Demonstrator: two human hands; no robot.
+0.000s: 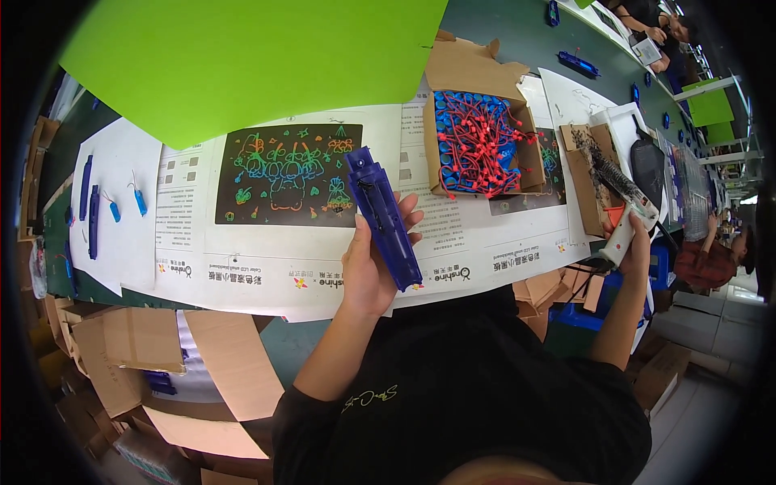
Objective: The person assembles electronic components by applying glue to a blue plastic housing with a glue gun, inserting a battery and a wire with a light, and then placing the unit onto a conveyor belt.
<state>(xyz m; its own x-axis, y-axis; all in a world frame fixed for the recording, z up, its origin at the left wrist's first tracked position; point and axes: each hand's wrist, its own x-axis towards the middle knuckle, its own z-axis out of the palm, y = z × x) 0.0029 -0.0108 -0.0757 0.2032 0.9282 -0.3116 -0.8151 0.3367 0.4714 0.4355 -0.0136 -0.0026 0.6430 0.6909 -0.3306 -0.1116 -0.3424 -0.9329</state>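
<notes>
My left hand (365,273) holds a long dark blue plastic housing (383,220) over the printed paper sheet, tilted, with its hollow inside facing up and a thin black wire within. At the right, my right hand (637,252) is wrapped round the white handle of a glue gun (620,242) with an orange trigger. The gun's front end is beside a coiled metal spring holder (616,176) on a dirty piece of cardboard (584,174).
An open cardboard box (529,149) of blue battery cells with red leads stands behind. A green panel (250,56) overhangs the far left. Blue housings (94,222) and loose cells (139,200) lie at the left. Below stands an open carton (133,339). Co-workers sit farther right.
</notes>
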